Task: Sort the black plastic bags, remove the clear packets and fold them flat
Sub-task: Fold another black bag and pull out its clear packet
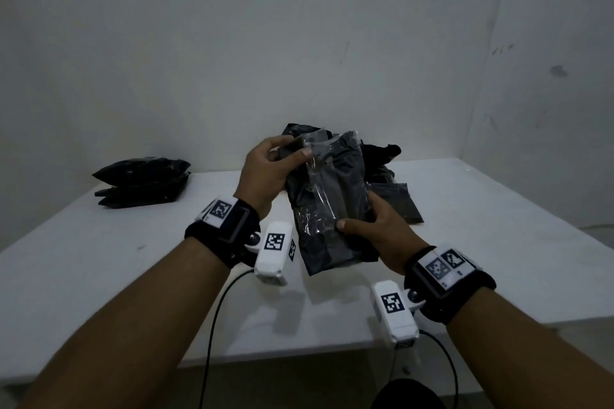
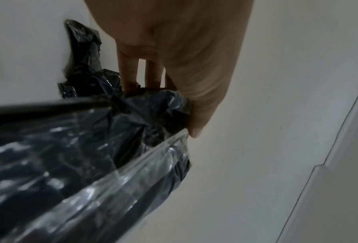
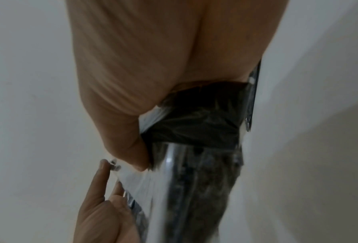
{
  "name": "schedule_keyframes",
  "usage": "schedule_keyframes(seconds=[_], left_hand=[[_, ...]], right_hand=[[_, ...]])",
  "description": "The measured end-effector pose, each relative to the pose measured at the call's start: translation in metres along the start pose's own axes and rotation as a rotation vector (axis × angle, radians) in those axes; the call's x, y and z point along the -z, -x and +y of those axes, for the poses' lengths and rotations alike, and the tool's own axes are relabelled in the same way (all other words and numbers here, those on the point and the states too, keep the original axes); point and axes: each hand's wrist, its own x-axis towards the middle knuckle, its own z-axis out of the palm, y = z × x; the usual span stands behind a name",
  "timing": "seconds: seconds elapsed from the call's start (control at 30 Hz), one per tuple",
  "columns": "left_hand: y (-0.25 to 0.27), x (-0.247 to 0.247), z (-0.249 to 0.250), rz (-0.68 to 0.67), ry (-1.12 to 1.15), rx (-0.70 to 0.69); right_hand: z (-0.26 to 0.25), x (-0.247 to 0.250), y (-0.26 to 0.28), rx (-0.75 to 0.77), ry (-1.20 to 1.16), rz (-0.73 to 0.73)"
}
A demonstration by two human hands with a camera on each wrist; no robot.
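While I hold the clear packet [image 1: 327, 189] up above the tabletop [image 1: 481, 242], both my hands are closed on it: my left hand [image 1: 265, 173] pinches its top edge between thumb and fingers [image 2: 130, 72], and my right hand [image 1: 375, 232] grips its lower end, thumb across the front. Through the clear film I see black plastic folded inside, so I judge I am at the step of getting a black bag out of its packet. Behind it, on the far middle of the tabletop, lies a loose heap of black bags [image 1: 382, 159], and far off to the left sits a neat stack of folded bags [image 1: 143, 186]. Next I think I need to find the packet's mouth at the top with my left fingers, part the film, and draw the black plastic out while my right hand keeps the bottom steady. The film looks slippery and crinkled, so I would pull slowly. I cannot tell whether the top is sealed.
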Motion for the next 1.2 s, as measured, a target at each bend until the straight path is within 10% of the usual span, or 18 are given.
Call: schedule_keyframes(seconds=[0.27, 1.2], left_hand=[[-0.010, 0.014, 0.019, -0.279, 0.049, 0.156], [-0.003, -0.003, 0.022, -0.246, -0.299, 0.001]], right_hand=[[0.003, 0.003, 0.006, -0.025, -0.134, -0.029], [0.007, 0.001, 0.010, 0.097, -0.011, -0.023]])
